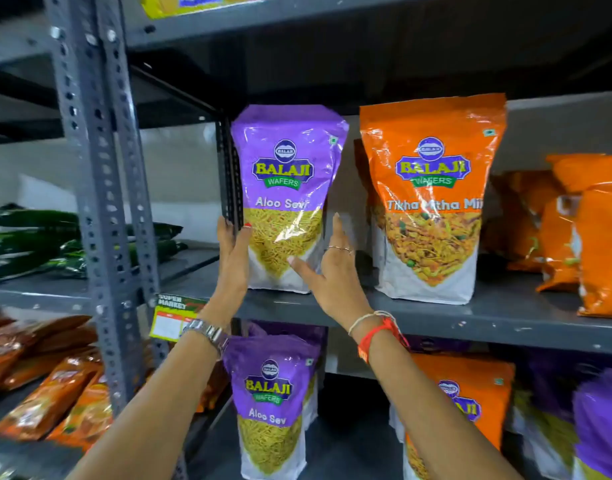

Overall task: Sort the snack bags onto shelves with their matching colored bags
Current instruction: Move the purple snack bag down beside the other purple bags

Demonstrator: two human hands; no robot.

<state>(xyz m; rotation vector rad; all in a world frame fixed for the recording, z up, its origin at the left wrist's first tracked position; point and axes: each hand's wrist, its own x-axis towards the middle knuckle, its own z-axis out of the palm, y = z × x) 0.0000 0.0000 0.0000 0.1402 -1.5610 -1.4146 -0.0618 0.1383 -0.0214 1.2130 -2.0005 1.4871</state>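
Observation:
A purple Aloo Sev bag [286,174] stands upright on the middle shelf [436,311], at its left end. My left hand [232,258] presses its lower left edge and my right hand [332,271] clasps its lower right side. Beside it on the right stands an orange Tikha Mitha Mix bag [432,199], with more orange bags [581,230] further right. On the shelf below stand another purple Aloo Sev bag [271,403], an orange bag [470,396] partly hidden by my right forearm, and a purple bag [602,420] at the right edge.
A grey perforated upright post [103,188] divides the shelving. Left of it lie dark green bags [31,240] on a middle shelf and orange-brown bags [51,386] below. A supermarket price tag [173,317] hangs from the shelf edge. A yellow bag [166,5] shows on the top shelf.

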